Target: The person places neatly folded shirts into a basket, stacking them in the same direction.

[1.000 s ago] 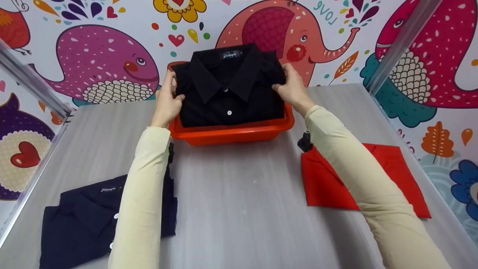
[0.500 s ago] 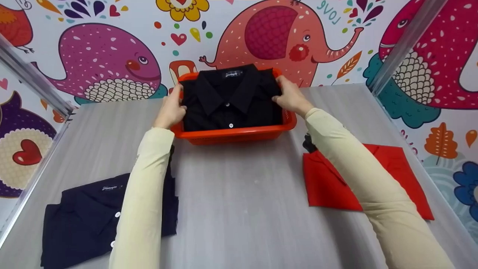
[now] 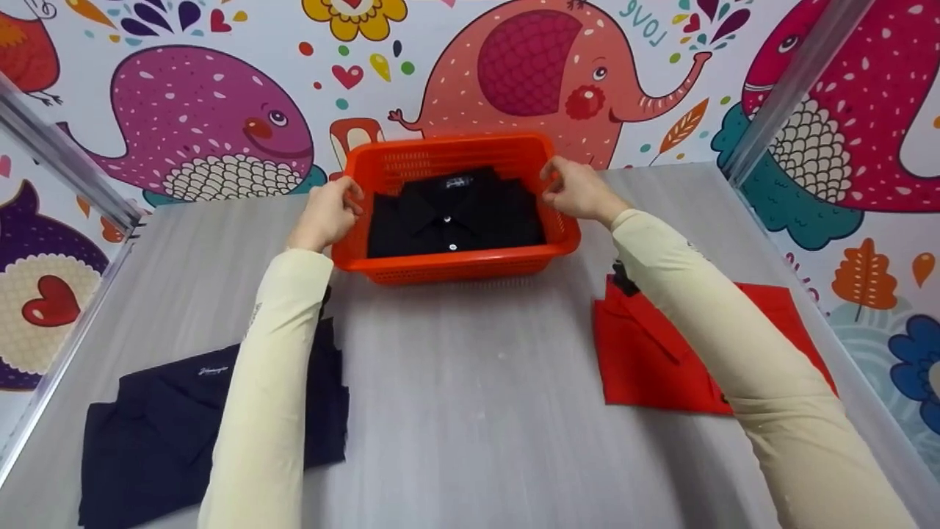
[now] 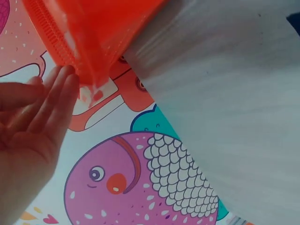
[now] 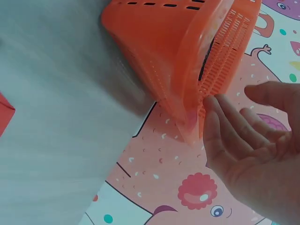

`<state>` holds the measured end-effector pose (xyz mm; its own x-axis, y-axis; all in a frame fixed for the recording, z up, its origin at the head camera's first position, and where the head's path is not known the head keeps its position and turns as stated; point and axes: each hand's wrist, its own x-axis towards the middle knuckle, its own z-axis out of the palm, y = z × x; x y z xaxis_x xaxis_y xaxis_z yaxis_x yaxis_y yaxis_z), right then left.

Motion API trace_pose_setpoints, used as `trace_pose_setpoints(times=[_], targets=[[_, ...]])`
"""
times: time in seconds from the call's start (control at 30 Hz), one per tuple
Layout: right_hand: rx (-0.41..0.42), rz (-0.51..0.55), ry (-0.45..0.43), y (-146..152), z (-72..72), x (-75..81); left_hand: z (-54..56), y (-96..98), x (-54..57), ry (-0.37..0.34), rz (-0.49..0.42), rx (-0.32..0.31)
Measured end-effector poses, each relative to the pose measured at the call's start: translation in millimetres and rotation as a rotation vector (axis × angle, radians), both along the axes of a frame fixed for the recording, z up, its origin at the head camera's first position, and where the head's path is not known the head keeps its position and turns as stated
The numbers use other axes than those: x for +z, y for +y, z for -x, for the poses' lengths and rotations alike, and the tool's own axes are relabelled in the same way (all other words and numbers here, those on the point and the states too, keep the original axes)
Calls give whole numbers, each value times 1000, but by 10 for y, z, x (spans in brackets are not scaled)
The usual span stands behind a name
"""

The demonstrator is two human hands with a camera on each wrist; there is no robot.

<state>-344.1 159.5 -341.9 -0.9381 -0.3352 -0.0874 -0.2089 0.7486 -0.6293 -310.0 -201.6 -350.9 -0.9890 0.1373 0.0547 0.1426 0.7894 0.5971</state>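
A folded black shirt, collar and white buttons facing up, lies inside the orange plastic basket at the back of the table. My left hand is at the basket's left rim, its fingers loosely bent and holding nothing; in the left wrist view the fingertips come close to the orange corner. Over the right rim hovers my right hand, with thumb and fingers apart and no cloth between them. The right wrist view shows that hand beside the basket's slotted wall.
A folded navy shirt lies at the front left, partly under my left sleeve. On the right, a folded red shirt is partly covered by my right sleeve. A printed wall stands right behind the basket.
The black shirt has gone down from above the basket's rim to its inside. Both hands have let go of it and moved slightly outward to the rims.
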Motion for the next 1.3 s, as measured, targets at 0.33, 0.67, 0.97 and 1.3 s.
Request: trace_pose_setpoints(times=[0.33,0.67,0.97,1.3], targets=[[98,-71,-55,220,-74,98,-131,-87,142,-125,44,-54],[144,-113,-129,535,-226,120,-276,-328,243,-280,40,-96],[103,-122,-242,918,-281,49,-397,-612,92,-351,38,-109],[93,-135,-395,1321,-365,-164,-551,-602,-130,-594,154,-129]])
